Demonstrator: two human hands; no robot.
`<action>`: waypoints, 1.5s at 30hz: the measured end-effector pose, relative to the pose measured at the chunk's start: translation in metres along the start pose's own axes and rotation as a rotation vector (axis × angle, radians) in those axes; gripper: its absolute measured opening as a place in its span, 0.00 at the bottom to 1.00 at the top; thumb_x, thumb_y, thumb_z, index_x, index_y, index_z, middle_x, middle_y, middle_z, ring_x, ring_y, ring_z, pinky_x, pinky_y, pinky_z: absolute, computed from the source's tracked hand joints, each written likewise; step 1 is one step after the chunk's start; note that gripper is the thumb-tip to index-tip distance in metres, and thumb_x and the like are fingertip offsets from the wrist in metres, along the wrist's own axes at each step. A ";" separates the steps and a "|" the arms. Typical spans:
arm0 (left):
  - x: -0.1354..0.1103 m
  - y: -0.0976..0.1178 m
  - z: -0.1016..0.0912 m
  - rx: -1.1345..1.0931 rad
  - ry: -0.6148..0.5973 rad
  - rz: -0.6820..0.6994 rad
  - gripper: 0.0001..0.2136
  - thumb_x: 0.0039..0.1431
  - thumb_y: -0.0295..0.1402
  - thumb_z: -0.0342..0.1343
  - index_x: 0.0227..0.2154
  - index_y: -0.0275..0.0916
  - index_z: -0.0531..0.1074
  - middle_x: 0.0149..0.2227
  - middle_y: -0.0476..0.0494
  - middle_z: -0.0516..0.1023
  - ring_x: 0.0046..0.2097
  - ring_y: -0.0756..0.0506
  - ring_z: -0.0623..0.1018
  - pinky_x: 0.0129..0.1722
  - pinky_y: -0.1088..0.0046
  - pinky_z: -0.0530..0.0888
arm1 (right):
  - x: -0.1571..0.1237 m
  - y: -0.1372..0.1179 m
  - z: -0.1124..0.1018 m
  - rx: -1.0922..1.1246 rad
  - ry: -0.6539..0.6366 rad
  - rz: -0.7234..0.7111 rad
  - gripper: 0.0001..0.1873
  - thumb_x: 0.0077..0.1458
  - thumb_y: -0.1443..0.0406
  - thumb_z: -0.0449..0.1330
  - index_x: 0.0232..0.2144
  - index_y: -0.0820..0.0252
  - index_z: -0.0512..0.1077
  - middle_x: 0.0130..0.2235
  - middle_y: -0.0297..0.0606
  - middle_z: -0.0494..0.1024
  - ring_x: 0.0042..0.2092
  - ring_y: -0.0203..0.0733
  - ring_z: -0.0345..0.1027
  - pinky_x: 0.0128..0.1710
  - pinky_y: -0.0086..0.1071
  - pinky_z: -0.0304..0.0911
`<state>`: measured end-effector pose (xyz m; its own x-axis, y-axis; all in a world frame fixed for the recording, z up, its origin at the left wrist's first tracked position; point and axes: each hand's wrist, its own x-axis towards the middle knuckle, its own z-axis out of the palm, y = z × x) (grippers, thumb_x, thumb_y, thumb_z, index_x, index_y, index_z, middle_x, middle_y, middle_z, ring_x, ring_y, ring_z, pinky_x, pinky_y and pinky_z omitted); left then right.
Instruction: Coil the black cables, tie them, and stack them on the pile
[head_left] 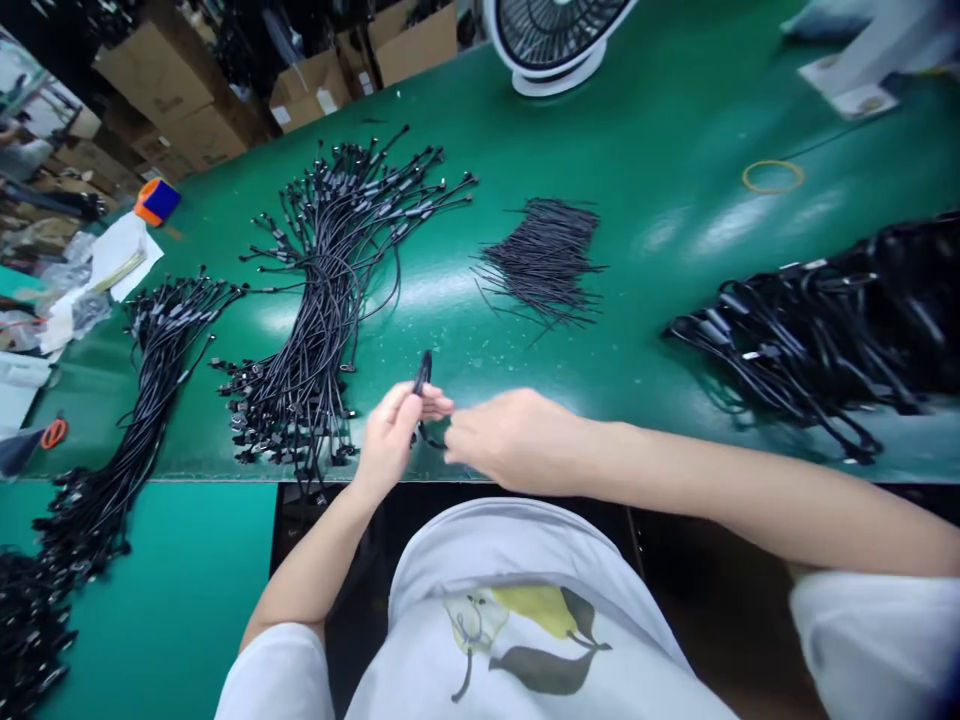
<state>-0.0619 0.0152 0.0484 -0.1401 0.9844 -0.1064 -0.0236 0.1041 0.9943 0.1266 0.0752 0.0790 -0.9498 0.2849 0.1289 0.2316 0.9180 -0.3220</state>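
Observation:
A folded black cable [424,372] is pinched between the thumb and fingers of my left hand [388,436], just above the table's front edge. Its loop sticks up past my fingertips and a dark strand curves out below them. My right hand [514,438] is close beside it on the right, fingertips pressed together near that strand; what they grip is hidden. Beyond my hands lies a loose pile of thin black ties [544,260]. A large spread of uncoiled black cables [319,285] is left of my left hand.
More cables [154,380] hang over the table edge at far left. Folded, bundled cables [810,340] are heaped at right. A white fan [559,80], a yellow rubber band [772,163], an orange-and-blue tape roll [157,202] and cardboard boxes [416,45] stand or lie farther back.

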 end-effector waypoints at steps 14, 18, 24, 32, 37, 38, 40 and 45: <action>-0.006 -0.015 0.010 -0.205 -0.044 -0.146 0.19 0.61 0.51 0.53 0.28 0.38 0.68 0.21 0.52 0.62 0.24 0.50 0.68 0.29 0.71 0.66 | 0.033 0.010 0.053 1.698 0.581 0.588 0.23 0.56 0.46 0.57 0.27 0.58 0.61 0.21 0.22 0.49 0.21 0.28 0.40 0.22 0.26 0.44; -0.015 -0.040 0.012 -0.065 -0.011 -0.088 0.21 0.64 0.54 0.45 0.27 0.40 0.63 0.24 0.52 0.61 0.28 0.48 0.68 0.35 0.69 0.67 | 0.040 -0.004 0.057 1.912 0.654 0.618 0.25 0.50 0.44 0.63 0.29 0.58 0.63 0.23 0.24 0.51 0.23 0.28 0.45 0.22 0.25 0.47; -0.019 -0.056 0.008 0.328 -0.113 -0.054 0.18 0.52 0.37 0.65 0.43 0.39 0.67 0.32 0.48 0.68 0.33 0.46 0.69 0.36 0.69 0.66 | 0.037 -0.020 0.079 1.609 0.776 0.689 0.25 0.49 0.43 0.62 0.32 0.57 0.65 0.42 0.36 0.67 0.32 0.31 0.62 0.27 0.27 0.61; -0.018 -0.056 0.015 0.464 -0.178 -0.064 0.08 0.58 0.33 0.58 0.40 0.38 0.71 0.36 0.42 0.73 0.41 0.41 0.72 0.45 0.63 0.67 | 0.046 -0.006 0.074 1.792 0.801 0.661 0.19 0.51 0.54 0.65 0.35 0.55 0.60 0.27 0.23 0.60 0.21 0.24 0.50 0.20 0.22 0.48; -0.018 -0.046 0.013 -0.105 -0.471 -0.295 0.19 0.62 0.50 0.51 0.34 0.36 0.70 0.33 0.44 0.72 0.38 0.44 0.74 0.43 0.65 0.70 | 0.044 0.004 0.060 1.880 0.608 0.483 0.12 0.60 0.58 0.56 0.43 0.55 0.63 0.26 0.23 0.53 0.19 0.23 0.38 0.17 0.21 0.36; -0.018 -0.043 0.014 -0.244 -0.488 -0.360 0.21 0.61 0.52 0.51 0.34 0.35 0.70 0.31 0.45 0.71 0.35 0.45 0.74 0.40 0.66 0.71 | 0.044 0.005 0.058 1.872 0.589 0.458 0.10 0.60 0.60 0.55 0.43 0.56 0.63 0.26 0.23 0.53 0.19 0.23 0.38 0.16 0.21 0.36; -0.019 -0.039 0.017 -0.443 -0.461 -0.464 0.22 0.58 0.53 0.55 0.35 0.34 0.70 0.29 0.46 0.69 0.31 0.48 0.72 0.33 0.70 0.71 | 0.043 0.005 0.055 1.856 0.571 0.430 0.07 0.60 0.62 0.54 0.41 0.56 0.63 0.26 0.23 0.53 0.19 0.23 0.38 0.16 0.20 0.36; -0.017 -0.033 0.026 -0.732 -0.401 -0.614 0.16 0.55 0.42 0.64 0.34 0.32 0.72 0.24 0.52 0.61 0.24 0.55 0.64 0.25 0.80 0.63 | 0.043 0.009 0.055 1.910 0.593 0.493 0.04 0.59 0.67 0.51 0.34 0.56 0.57 0.26 0.22 0.56 0.18 0.22 0.41 0.16 0.18 0.38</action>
<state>-0.0332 -0.0016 0.0178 0.4360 0.7797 -0.4495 -0.5944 0.6245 0.5067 0.0764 0.0805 0.0298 -0.6296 0.7605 -0.1592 -0.4457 -0.5213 -0.7277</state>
